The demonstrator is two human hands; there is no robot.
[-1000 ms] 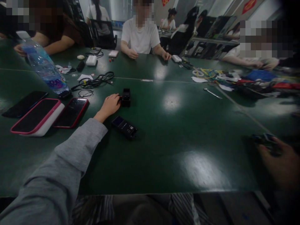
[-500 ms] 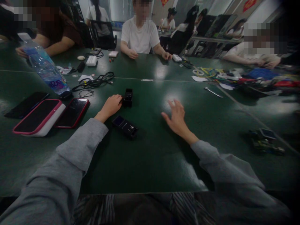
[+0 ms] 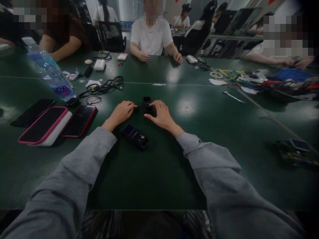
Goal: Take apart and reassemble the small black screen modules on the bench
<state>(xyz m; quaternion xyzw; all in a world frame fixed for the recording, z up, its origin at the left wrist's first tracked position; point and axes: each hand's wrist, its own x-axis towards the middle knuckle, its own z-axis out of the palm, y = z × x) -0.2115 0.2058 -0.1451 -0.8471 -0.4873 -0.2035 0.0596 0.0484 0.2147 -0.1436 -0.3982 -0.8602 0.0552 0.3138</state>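
- A green table (image 3: 159,179) fills the room's foreground, a person in white (image 3: 151,37) across it
- The black box (image 3: 146,100) sits between the hands
- Right hand (image 3: 161,115): thumb and fingers parted at the box; whether they grip, I cannot tell
- Left hand (image 3: 122,113): half-curled just beside, hold unclear
- Box reached; black handheld device (image 3: 134,135) apart, untouched

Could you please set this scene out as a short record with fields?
left hand: fingertips left of a small black boxy device, apparently apart
right hand: thumb and fingers at that device's right side
nearer the camera: flat black rectangular device with small screen
left: clear plastic bottle, purple lettering
right: slim silver metal wrench
surface: glossy green tabletop
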